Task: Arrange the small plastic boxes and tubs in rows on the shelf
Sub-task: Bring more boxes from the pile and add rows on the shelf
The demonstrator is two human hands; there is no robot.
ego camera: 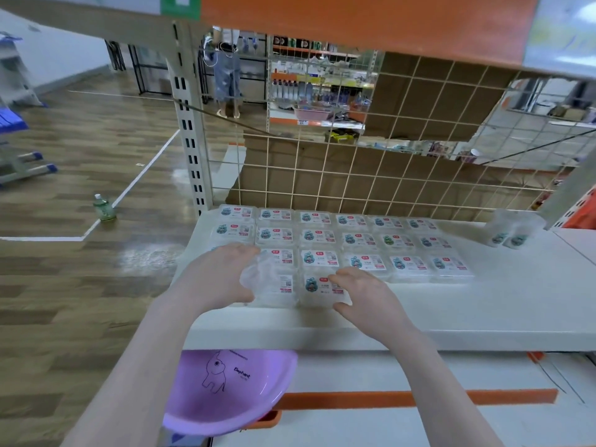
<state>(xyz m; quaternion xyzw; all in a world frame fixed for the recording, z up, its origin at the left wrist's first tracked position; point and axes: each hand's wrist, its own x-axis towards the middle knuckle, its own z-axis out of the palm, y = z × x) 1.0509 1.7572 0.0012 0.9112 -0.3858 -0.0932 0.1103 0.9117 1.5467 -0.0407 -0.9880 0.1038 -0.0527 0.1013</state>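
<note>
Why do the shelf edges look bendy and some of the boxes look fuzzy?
Head view: the wide-angle lens bows straight lines, so the white shelf and orange board above curve. The clear box under the left hand looks smeared and see-through, hard to outline. The right hand looks sharper. Ceiling light glares off the wooden floor.

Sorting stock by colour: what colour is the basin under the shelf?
Purple basin, with an elephant outline; head view.
</note>
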